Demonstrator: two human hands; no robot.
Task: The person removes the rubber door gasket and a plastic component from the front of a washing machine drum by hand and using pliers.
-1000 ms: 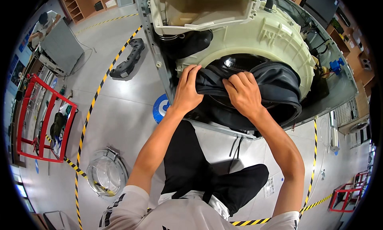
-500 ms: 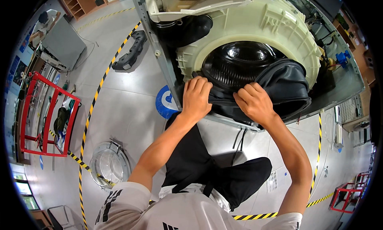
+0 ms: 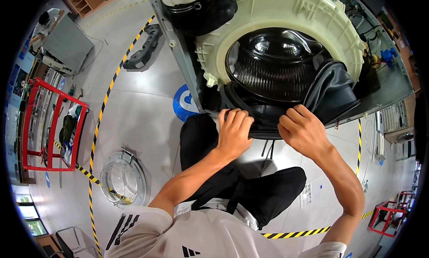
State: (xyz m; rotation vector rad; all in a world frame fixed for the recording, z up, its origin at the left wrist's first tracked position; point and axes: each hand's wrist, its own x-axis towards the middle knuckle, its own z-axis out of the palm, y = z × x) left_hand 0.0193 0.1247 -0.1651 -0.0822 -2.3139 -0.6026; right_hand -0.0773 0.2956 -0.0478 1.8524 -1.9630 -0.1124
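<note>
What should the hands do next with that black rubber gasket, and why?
Probably keep peeling the gasket off the cream tub's lower rim. Both the left hand and right hand grip its bottom edge, which hangs loose toward the right side, while the left part looks seated.

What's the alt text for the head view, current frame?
Both hands, left and right, grip the lower edge of a black rubber gasket at the drum opening of a stripped washing machine with a cream plastic tub. A round glass door lies on the grey floor to the person's left.
</note>
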